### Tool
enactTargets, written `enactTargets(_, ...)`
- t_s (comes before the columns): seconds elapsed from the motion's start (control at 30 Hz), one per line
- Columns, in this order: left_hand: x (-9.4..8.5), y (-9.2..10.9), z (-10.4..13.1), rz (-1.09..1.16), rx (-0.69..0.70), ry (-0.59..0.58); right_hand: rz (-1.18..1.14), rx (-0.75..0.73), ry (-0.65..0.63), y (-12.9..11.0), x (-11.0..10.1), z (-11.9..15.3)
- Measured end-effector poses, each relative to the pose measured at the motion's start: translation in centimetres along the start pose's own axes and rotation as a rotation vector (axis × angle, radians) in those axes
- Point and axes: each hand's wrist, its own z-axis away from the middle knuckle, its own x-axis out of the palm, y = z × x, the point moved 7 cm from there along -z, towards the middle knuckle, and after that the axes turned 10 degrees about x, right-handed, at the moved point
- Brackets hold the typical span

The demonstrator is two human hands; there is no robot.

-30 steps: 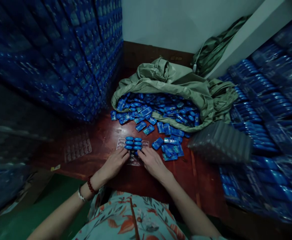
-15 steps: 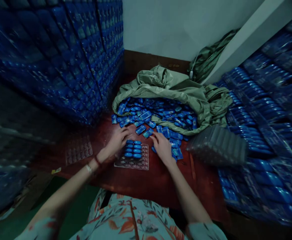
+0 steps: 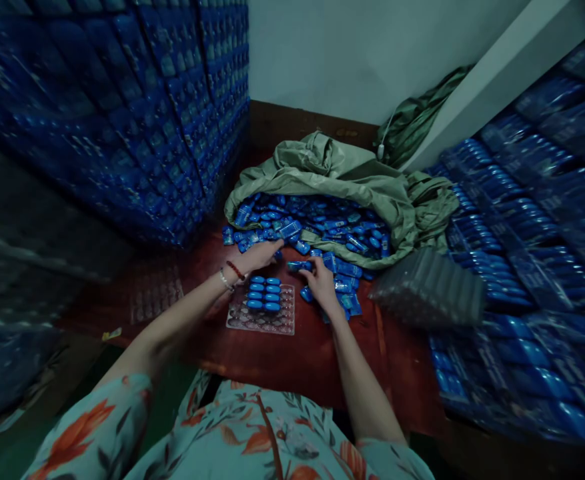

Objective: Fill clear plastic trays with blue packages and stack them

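My left hand (image 3: 262, 256) is over the near edge of the loose pile, its fingers closed on a blue packet (image 3: 278, 255) that it partly covers. My right hand (image 3: 321, 280) pinches another small blue packet (image 3: 298, 265) between thumb and fingers, just above the red table. Between my forearms lies a clear plastic tray with round hollows (image 3: 286, 313). Several glossy blue packets (image 3: 264, 294) sit in two columns on its upper left part. More loose blue packets (image 3: 348, 285) lie right beside my right hand.
A green cloth sack (image 3: 322, 160) lies open at the back, spilling blue packets. Stacked clear trays (image 3: 429, 290) stand to the right, and another tray (image 3: 156, 293) lies left. Tall stacks of packed blue goods (image 3: 122, 120) rise on the left, with more stacks (image 3: 532, 253) on the right.
My left hand has moved from beside the tray up and right onto a loose packet. My right hand has lifted a packet slightly and turned it.
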Motion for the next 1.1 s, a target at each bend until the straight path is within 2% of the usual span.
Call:
enactTargets(0.07,-1.8,-0.5,3.5,0.139,-0.061,0.249,-0.132,0.004,0.014,0.7,-1.6,2.7)
enactTargets(0.13,-3.5,-1.1,8.5,0.284,-0.157,0.567,-0.211,-0.021,-0.041,0.7,-2.5,5.6)
enactTargets(0.17,-4.0,-1.1,11.2,0.339,-0.207,0.714,-0.229,-0.046,-0.078,0.4,-2.7,7.0)
enactTargets(0.23,-3.7,-0.6,16.0,0.446,-0.302,0.911,-0.233,-0.112,-0.128,-0.6,-2.6,9.4)
enactTargets(0.33,-1.3,1.1,20.4,0.557,-0.451,1.021,-0.163,-0.243,-0.169,-2.9,-0.7,11.6)
enactTargets(0.4,0.6,2.6,21.6,0.584,-0.496,1.054,-0.017,-0.339,-0.211,-4.4,1.1,12.3)
enactTargets(0.47,2.4,3.9,21.7,0.568,-0.495,1.080,0.212,-0.422,-0.251,-5.6,2.8,12.7)
enactTargets(0.57,4.1,5.4,20.5,0.491,-0.401,1.031,0.542,-0.490,-0.297,-7.1,4.2,13.0)
enactTargets(0.7,4.8,6.5,18.8,0.329,-0.157,0.894,0.738,-0.516,-0.375,-8.8,4.9,13.1)
enactTargets(0.8,4.9,6.8,18.1,0.162,0.003,0.751,0.779,-0.517,-0.412,-9.4,5.2,12.8)
enactTargets(0.9,4.7,7.1,17.3,-0.003,0.126,0.600,0.798,-0.499,-0.403,-9.0,5.3,12.2)
enactTargets(1.1,4.7,8.4,15.5,-0.198,0.215,0.356,0.728,-0.479,-0.319,-7.0,5.9,12.4)
